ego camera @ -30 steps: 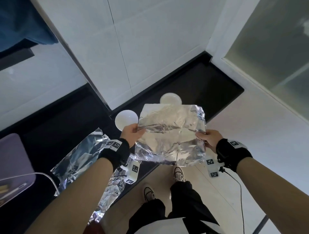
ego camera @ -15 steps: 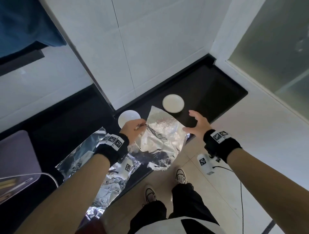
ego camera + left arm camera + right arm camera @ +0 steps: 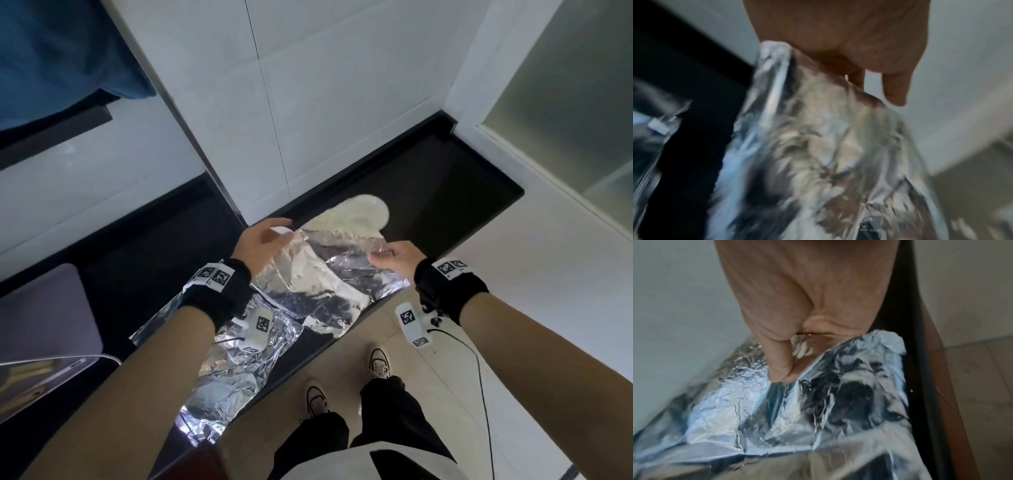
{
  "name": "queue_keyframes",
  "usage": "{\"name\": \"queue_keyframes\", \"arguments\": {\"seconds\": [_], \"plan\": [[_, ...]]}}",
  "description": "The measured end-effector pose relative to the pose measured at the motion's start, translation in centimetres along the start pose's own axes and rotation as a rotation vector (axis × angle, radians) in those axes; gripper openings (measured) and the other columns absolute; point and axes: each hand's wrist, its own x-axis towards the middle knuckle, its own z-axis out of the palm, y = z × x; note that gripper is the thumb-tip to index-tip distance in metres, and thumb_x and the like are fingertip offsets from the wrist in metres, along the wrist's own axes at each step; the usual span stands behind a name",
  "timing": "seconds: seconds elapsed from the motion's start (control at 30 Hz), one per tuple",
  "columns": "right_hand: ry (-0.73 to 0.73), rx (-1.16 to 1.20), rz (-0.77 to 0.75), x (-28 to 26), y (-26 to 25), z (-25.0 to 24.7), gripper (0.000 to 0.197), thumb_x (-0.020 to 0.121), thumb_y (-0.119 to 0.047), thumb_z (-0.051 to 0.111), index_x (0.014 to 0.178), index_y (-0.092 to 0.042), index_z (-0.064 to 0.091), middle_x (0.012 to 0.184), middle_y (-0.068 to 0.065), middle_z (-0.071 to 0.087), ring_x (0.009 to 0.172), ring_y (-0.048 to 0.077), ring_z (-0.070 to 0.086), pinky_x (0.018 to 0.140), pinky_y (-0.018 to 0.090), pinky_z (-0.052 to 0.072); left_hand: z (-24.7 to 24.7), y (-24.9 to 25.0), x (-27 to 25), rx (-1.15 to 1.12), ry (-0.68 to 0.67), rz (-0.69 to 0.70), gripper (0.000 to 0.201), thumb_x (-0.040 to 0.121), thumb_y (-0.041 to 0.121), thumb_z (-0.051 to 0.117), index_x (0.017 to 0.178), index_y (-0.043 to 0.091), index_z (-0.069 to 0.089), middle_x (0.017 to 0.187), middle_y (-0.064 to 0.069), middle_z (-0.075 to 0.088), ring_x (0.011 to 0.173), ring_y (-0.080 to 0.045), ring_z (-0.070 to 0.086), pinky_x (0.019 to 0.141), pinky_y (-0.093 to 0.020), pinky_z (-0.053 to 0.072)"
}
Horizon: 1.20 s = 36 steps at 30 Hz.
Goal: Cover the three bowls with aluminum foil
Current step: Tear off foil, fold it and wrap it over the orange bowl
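Running from the left edge to the far right corner, the black counter sits under white wall tiles, with pale floor tiles on the near side. A lilac tray-like object lies at the left end of the counter. A long crumpled strip of spare foil stretches along the counter's near edge toward the left, partly under the left forearm.

Right of it, the foil sheet being handled is draped over the counter, its near corner hanging past the edge and its far end laid across a white bowl, so that only the bowl's far right rim shows. A small white patch beside the left fingers may be another bowl's rim; I cannot tell. No third bowl can be made out.

The left hand holds the sheet's far left corner, with thumb and fingers curled round the edge; the left wrist view shows the foil bunched into the hand. The right hand pinches the sheet's right edge, and in the right wrist view the thumb and fingers are pressed together on a fold of foil.
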Motion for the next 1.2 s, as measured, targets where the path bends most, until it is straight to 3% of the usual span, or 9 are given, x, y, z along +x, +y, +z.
{"name": "queue_keyframes", "arguments": {"seconds": [0.1,0.27,0.47,0.57,0.67,0.8,0.97,1.1,1.2], "plan": [[0.059,0.206,0.037,-0.1,0.4,-0.6,0.01,0.088,-0.021,0.069,0.087,-0.01,0.07,0.077,-0.002,0.067,0.071,0.004,0.063,0.073,0.017,0.045,-1.1,-2.6,-0.1,-0.348,0.135,-0.281,0.029,0.095,0.03,0.058,0.118,0.012,0.063,0.101,-0.008,0.068,0.087,-0.02,0.064,0.088,-0.031,0.051],[0.07,0.347,0.213,1.2,1.9,-0.9,0.028,0.078,-0.04,0.075,0.085,-0.014,0.068,0.081,0.004,0.06,0.085,0.025,0.058,0.088,0.034,0.048,0.6,-5.6,-1.6,-0.445,-0.042,-0.452,0.039,0.1,0.037,0.043,0.129,0.013,0.054,0.118,-0.009,0.064,0.099,-0.018,0.063,0.085,-0.028,0.051],[0.082,0.497,0.326,1.3,1.8,-0.6,0.028,0.074,-0.033,0.075,0.074,-0.007,0.066,0.071,0.004,0.056,0.079,0.023,0.053,0.101,0.038,0.04,3.5,-5.5,-1.3,-0.221,0.04,-0.361,0.053,0.068,0.058,0.078,0.073,0.01,0.057,0.065,0.0,0.05,0.069,-0.015,0.048,0.073,-0.027,0.045],[0.077,0.481,0.319,1.1,1.8,-0.6,0.027,0.079,-0.033,0.074,0.069,-0.01,0.066,0.069,0.002,0.055,0.063,0.014,0.051,0.076,0.025,0.046,3.7,-5.5,-1.1,-0.218,0.12,-0.293,0.053,0.072,0.047,0.08,0.066,-0.001,0.06,0.052,0.005,0.045,0.056,-0.013,0.041,0.066,-0.029,0.039],[0.044,0.489,0.274,1.2,2.3,-0.5,0.043,0.062,-0.052,0.08,0.057,-0.015,0.057,0.06,0.002,0.048,0.049,0.009,0.041,0.057,0.016,0.044,3.7,-5.3,-1.2,-0.205,0.171,-0.275,0.034,0.086,0.025,0.073,0.057,0.015,0.059,0.047,0.011,0.046,0.049,-0.007,0.039,0.058,-0.022,0.036],[0.071,0.46,0.216,1.1,2.8,0.0,0.052,0.092,-0.041,0.059,0.052,-0.014,0.039,0.04,-0.001,0.032,0.038,0.013,0.027,0.056,0.022,0.041,3.6,-6.0,-1.4,-0.218,0.212,-0.26,0.038,0.092,0.018,0.066,0.056,0.019,0.054,0.042,0.014,0.045,0.044,-0.001,0.039,0.054,-0.019,0.035],[0.212,0.436,0.181,0.8,2.4,0.0,0.051,0.083,-0.045,0.069,0.048,-0.017,0.046,0.05,0.005,0.04,0.051,0.022,0.036,0.06,0.03,0.038,3.2,-6.3,-0.5,-0.246,0.292,-0.212,0.031,0.088,0.029,0.07,0.066,0.007,0.063,0.074,-0.002,0.061,0.068,-0.018,0.056,0.075,-0.032,0.047],[0.298,0.426,0.079,1.3,2.2,-0.2,0.04,0.085,-0.041,0.069,0.061,-0.009,0.066,0.086,-0.004,0.061,0.085,0.02,0.054,0.099,0.039,0.043,2.9,-4.8,-0.1,-0.152,0.332,-0.121,0.029,0.089,0.019,0.068,0.075,-0.006,0.064,0.124,0.016,0.053,0.101,0.007,0.057,0.085,-0.009,0.04],[0.333,0.424,0.077,1.5,2.1,-0.3,0.028,0.089,-0.037,0.066,0.064,-0.023,0.064,0.111,-0.003,0.062,0.103,0.014,0.057,0.106,0.036,0.04,2.9,-4.6,0.2,-0.248,0.282,-0.132,0.023,0.091,0.015,0.066,0.068,0.009,0.067,0.104,0.018,0.069,0.085,0.006,0.063,0.084,-0.021,0.045]]}}
